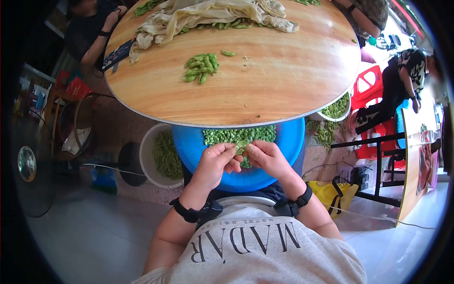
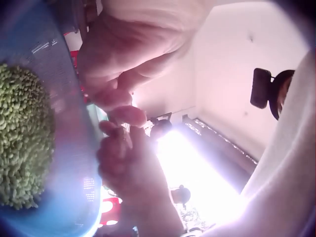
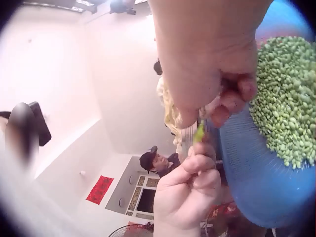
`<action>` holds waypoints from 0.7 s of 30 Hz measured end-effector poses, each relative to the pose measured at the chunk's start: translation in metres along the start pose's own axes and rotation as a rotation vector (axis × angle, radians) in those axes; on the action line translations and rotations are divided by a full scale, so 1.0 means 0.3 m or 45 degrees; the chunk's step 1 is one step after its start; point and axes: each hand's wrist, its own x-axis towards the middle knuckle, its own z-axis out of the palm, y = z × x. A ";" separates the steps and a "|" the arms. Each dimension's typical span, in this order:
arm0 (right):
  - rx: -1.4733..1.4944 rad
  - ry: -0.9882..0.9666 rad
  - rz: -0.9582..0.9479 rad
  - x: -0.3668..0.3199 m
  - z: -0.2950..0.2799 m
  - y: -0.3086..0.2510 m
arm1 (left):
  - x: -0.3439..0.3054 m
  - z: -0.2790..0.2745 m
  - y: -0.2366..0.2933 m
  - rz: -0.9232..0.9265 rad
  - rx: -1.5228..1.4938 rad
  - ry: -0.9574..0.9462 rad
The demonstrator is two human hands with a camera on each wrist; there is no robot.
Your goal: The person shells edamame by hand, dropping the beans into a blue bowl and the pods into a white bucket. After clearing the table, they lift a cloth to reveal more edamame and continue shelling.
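Over a blue plastic basket (image 1: 183, 161), both hands meet at a small green bean pod (image 1: 241, 145). My left hand (image 1: 213, 163) pinches one end between thumb and finger. The right hand (image 1: 271, 160) grips the opposite end, its fingertips close beside the left ones. In the right wrist view the pod (image 3: 199, 133) shows as a bright green sliver between the fingers. Shelled green beans (image 1: 220, 136) lie heaped in the basket beneath.
A round wooden table (image 1: 283, 85) stands ahead, bearing a pile of pods (image 1: 202, 67), a single pod (image 1: 228, 53) and a cream cloth (image 1: 208, 16). A white bucket (image 1: 147, 163) of green pods or husks sits left. A yellow bag (image 1: 347, 199) lies right. Other people are around the table.
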 end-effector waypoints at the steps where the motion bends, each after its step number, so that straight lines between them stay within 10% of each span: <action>1: -0.148 0.060 -0.054 -0.001 -0.009 -0.001 | -0.006 0.001 0.002 0.016 0.071 -0.010; 7: -0.489 0.058 -0.487 -0.011 0.033 -0.107 | -0.035 0.031 0.008 0.163 0.401 0.052; 15: -0.405 -0.128 -0.372 0.000 0.043 -0.095 | -0.079 -0.030 0.030 -0.129 0.160 -0.025; 21: -1.059 -0.293 -0.282 -0.028 -0.042 -0.171 | -0.188 -0.253 0.117 0.437 1.720 0.463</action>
